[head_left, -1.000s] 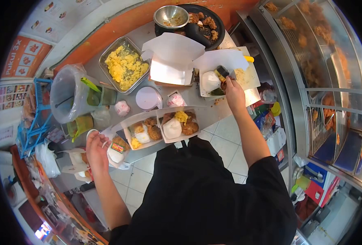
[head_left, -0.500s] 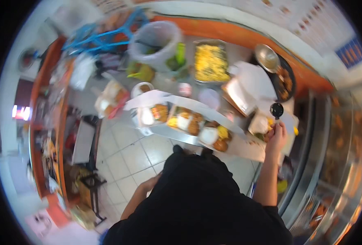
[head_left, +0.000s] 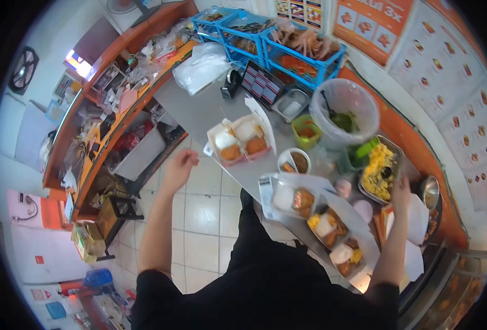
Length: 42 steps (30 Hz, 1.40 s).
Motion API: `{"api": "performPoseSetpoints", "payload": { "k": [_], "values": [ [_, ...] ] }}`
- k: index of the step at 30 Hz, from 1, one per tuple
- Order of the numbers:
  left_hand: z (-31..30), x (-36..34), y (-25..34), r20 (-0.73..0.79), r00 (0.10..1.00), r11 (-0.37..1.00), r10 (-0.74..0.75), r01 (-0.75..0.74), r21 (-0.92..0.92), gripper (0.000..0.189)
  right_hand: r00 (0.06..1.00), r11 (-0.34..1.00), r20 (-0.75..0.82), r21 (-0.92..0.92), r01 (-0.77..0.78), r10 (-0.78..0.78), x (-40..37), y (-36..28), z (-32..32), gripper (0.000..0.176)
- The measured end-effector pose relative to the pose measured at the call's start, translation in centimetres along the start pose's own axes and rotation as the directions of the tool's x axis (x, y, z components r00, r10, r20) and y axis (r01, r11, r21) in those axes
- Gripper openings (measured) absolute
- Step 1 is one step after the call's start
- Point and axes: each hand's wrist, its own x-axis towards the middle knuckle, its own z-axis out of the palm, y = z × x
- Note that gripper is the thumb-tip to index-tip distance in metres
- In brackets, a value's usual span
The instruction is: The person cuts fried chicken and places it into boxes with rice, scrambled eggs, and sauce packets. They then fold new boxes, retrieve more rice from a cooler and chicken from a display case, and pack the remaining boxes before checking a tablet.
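My right hand (head_left: 401,193) is closed around the handle of a spoon. Its round black head (head_left: 386,172) rests over the yellow scrambled egg (head_left: 376,179) in a metal tray (head_left: 402,158). My left hand (head_left: 182,166) hangs free beside the counter edge, fingers loosely bent and apart, with nothing in it. Nearest to it is an open box (head_left: 221,159) with rice and fried pieces in two sections. Further right stands a row of open meal boxes holding rice (head_left: 285,197), brown fried pieces (head_left: 304,201) and some egg.
A clear bucket (head_left: 359,104) with greens, a yellow-green tub (head_left: 305,141) and a white bowl of brown sauce (head_left: 300,163) stand along the counter (head_left: 199,115). Blue racks (head_left: 238,43), a tablet (head_left: 261,85) and plastic bags (head_left: 202,69) are behind. A metal bowl (head_left: 430,192) sits right.
My view has turned left. My right hand has carried the black spoon from beside the far-right box to the egg tray. My left hand has risen from my side.
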Motion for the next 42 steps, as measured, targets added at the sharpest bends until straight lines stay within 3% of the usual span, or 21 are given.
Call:
{"api": "performPoseSetpoints", "payload": {
  "k": [2,4,7,8,9,12,14,16,20,24,26,27,28,29,30,33,34,35,38,40,42],
  "values": [
    [-1.6,9.4,1.3,-0.015,0.992,0.992,0.123,-0.123,-0.007,0.019,0.988,0.976,-0.050,0.161,0.149,-0.143,-1.0,-0.6,-1.1,0.049],
    [-1.5,20.2,4.0,-0.100,0.909,0.913,0.405,-0.407,0.002,0.016,0.996,0.907,-0.085,0.418,0.050,-0.016,-4.4,-5.1,-2.0,0.041],
    [0.2,37.0,8.2,-0.167,0.844,0.860,0.510,-0.498,0.114,0.015,0.945,0.940,-0.328,0.321,0.112,-0.001,-10.0,-10.5,0.0,0.038],
    [1.4,43.4,8.4,-0.232,0.750,0.783,0.620,-0.612,0.113,0.017,0.918,0.947,-0.395,0.307,0.093,0.038,-12.3,-13.1,1.1,0.036],
    [2.6,52.5,11.4,-0.176,0.729,0.750,0.661,-0.651,0.121,0.018,0.867,0.956,-0.492,0.283,0.079,0.073,-13.2,-17.6,3.1,0.034],
    [5.6,64.3,12.7,-0.053,0.638,0.626,0.768,-0.731,0.272,0.021,0.865,0.962,-0.500,0.254,0.102,0.040,-16.4,-23.7,6.8,0.024],
    [7.3,69.2,12.5,0.394,0.677,0.469,0.622,-0.725,0.505,0.021,0.852,0.967,-0.518,0.244,0.068,0.071,-17.9,-27.8,8.9,0.020],
    [6.8,68.2,13.9,0.459,0.713,0.513,0.531,-0.701,0.496,0.019,0.845,0.947,-0.518,0.317,0.045,0.133,-19.6,-30.3,10.4,0.020],
    [5.6,68.7,14.3,0.431,0.615,0.356,0.660,-0.761,0.542,0.019,0.803,0.924,-0.546,0.382,-0.014,0.238,-22.5,-31.7,12.3,0.021],
    [2.7,65.0,15.6,0.029,0.514,0.504,0.857,-0.849,0.161,0.026,0.695,0.877,-0.612,0.477,-0.056,0.377,-23.7,-34.4,14.8,0.020],
    [2.3,56.5,17.4,0.027,0.547,0.547,0.837,-0.833,-0.077,0.023,0.738,0.797,-0.512,0.601,-0.058,0.440,-23.4,-37.0,16.9,0.019],
    [2.0,50.8,18.2,0.162,0.578,0.600,0.800,-0.763,-0.241,0.019,0.800,0.766,-0.413,0.637,-0.089,0.437,-23.0,-37.7,18.4,0.024],
    [2.9,45.4,18.0,0.261,0.502,0.560,0.824,-0.661,-0.499,0.014,0.885,0.704,-0.323,0.710,-0.008,0.336,-21.8,-39.6,19.3,0.040],
    [3.5,39.9,18.2,0.427,0.423,0.601,0.799,-0.542,-0.587,0.010,0.956,0.787,-0.231,0.617,0.000,0.181,-21.1,-40.2,19.8,0.058],
    [4.9,35.8,18.3,0.506,0.197,0.535,0.840,-0.459,-0.709,0.014,0.965,0.704,-0.213,0.709,0.046,0.151,-20.5,-41.1,21.3,0.066],
    [9.1,26.8,17.1,0.578,-0.029,0.512,0.816,-0.430,-0.744,0.020,0.980,0.273,-0.024,0.962,-0.031,0.195,-20.5,-40.9,24.9,0.054],
    [9.9,24.9,16.9,0.572,-0.029,0.492,0.819,-0.478,-0.728,0.020,0.971,0.182,0.049,0.979,-0.093,0.232,-21.1,-39.5,26.0,0.050],
    [10.5,23.3,17.0,0.570,-0.024,0.475,0.821,-0.527,-0.705,0.020,0.953,0.292,-0.015,0.953,-0.077,0.301,-21.4,-38.0,26.3,0.038],
    [12.1,25.8,13.1,0.674,0.326,0.742,0.663,-0.408,-0.532,0.019,0.870,0.248,0.105,0.936,-0.250,0.481,-25.1,-32.2,19.7,0.026],
    [12.5,30.5,9.2,0.700,0.562,0.896,0.441,-0.236,-0.376,0.021,0.696,0.457,-0.199,0.866,-0.205,0.690,-26.8,-22.9,14.1,0.021],
    [10.7,33.8,5.1,0.619,0.712,0.936,0.330,-0.161,-0.313,0.024,0.491,0.767,-0.626,0.623,-0.151,0.606,-27.4,-13.4,6.0,0.020]
  ]
}}
